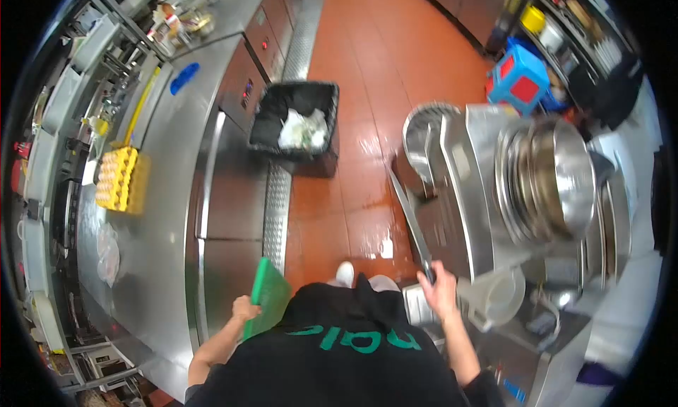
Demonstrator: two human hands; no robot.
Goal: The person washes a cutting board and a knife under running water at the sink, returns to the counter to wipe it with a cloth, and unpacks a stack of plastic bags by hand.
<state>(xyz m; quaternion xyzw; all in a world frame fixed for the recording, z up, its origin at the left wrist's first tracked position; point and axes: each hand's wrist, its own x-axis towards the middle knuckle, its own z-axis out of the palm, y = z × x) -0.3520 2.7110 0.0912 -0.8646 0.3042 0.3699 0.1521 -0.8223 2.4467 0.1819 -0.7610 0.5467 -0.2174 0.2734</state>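
Note:
My left hand (245, 309) is closed on the edge of a green cutting board (270, 297), which is held upright beside my left hip, near the steel counter front. In my right hand (441, 290) is a long knife (409, 217), gripped by its dark handle. Its blade points forward and away from me, over the floor and alongside the steel sink unit (462, 195). Part of the board is hidden by my dark top.
A black-lined bin (332, 168) holding pale waste stands ahead. On the left counter (166, 230) are a yellow tray of eggs (118, 179) and a blue cloth-like item (184, 78). Stacked metal bowls (575, 177), a whitish plastic container (505, 297) and a blue-red stool (526, 78) are right.

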